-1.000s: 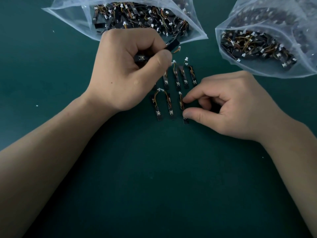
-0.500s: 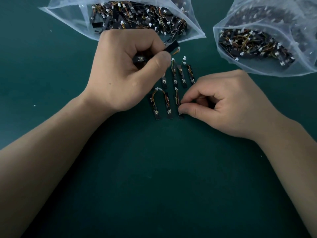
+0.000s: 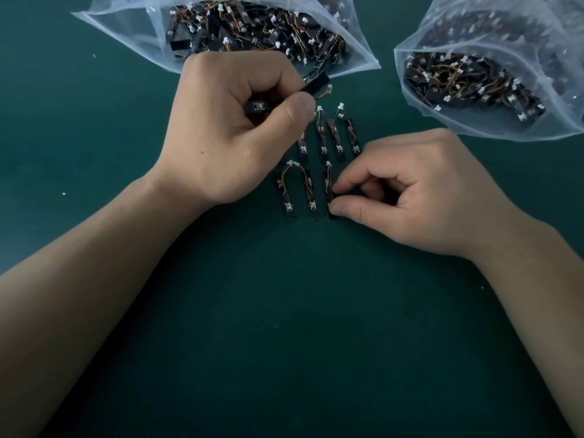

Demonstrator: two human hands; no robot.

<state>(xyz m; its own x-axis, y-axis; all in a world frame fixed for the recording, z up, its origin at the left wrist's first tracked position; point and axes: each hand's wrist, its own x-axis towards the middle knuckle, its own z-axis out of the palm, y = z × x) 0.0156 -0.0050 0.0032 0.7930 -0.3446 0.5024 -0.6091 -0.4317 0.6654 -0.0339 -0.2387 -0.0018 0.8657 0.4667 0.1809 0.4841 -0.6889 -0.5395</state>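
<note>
While our right hand (image 3: 423, 197) works at the near row, the whole next move hangs on how the third strip (image 3: 328, 181) lies. Thumb and forefinger are curled in a pinch on its near end, and the other fingers are folded in behind them. The third strip lies flat on the green surface (image 3: 284, 311), just left of that hand's fingertips. Its long axis runs from the near edge toward the far edge, with the wire and white plug at the far end. It sits parallel to the two neighbours (image 3: 309, 194) on its left.

Our left hand (image 3: 227, 131) is closed round a spare strip (image 3: 316, 85), with the thumb pressing it against the curled fingers. The spare strip lies crosswise to the rows. Its dark end and wire poke out past the thumb toward the far right, near the mouth of the left bag (image 3: 132, 30). That hand sits over the left end of the far row (image 3: 336, 140), hiding part of it. The right bag (image 3: 553, 124) lies well apart, toward the far right corner.

We judge the right hand the nearer one for squaring up the third strip. The next free place in the near row lies to the right, under that same hand. The spare strip would need roughly a quarter turn to match the rows before we lay it there.
</note>
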